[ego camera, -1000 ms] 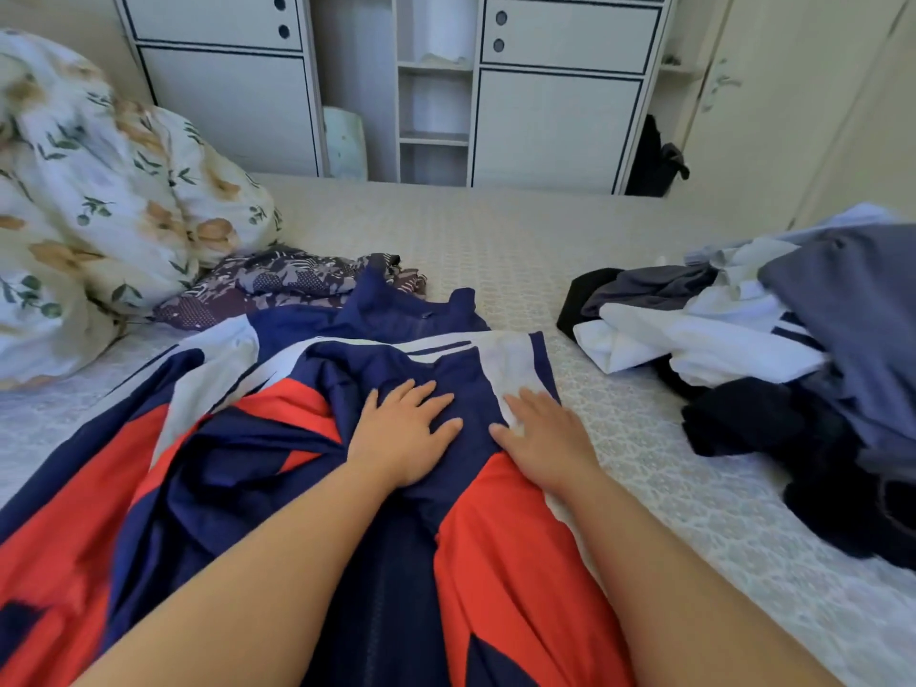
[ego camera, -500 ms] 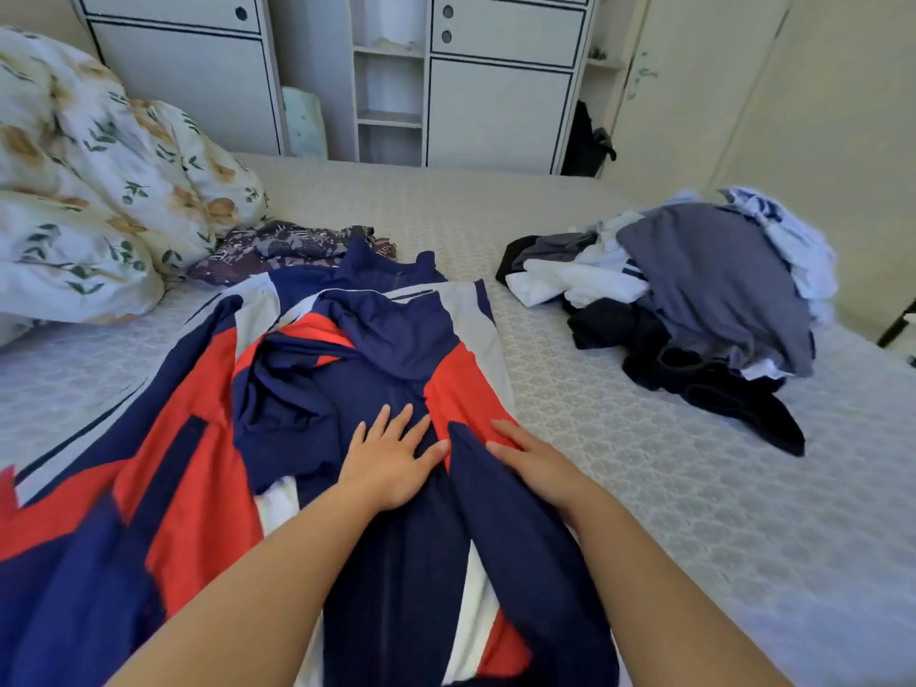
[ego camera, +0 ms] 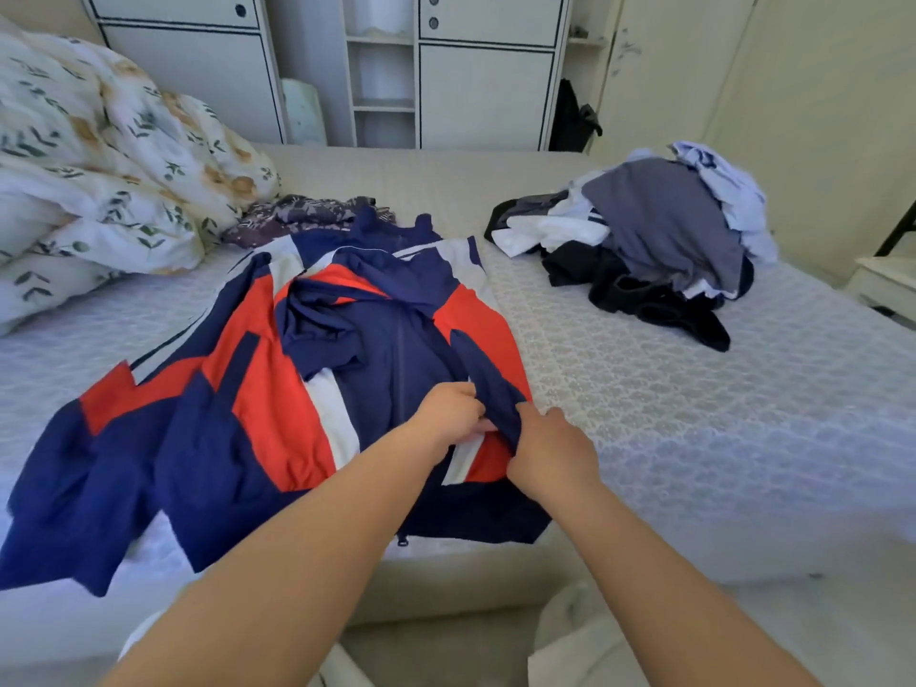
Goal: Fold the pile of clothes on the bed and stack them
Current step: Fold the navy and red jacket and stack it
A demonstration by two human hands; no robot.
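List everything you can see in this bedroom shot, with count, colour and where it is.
jacket: one, navy, red and white, spread on the bed's near side.
clothes pile: one heap, grey, white, black and pale blue, right side of the bed.
patterned garment: one, dark purple print, behind the jacket.
floral duvet: one, white with leaves and flowers, bunched at left.
bed: one, pale patterned cover.
wardrobe: white, dark trim, back wall.
left hand: pinching the jacket's navy sleeve.
right hand: gripping the same sleeve.
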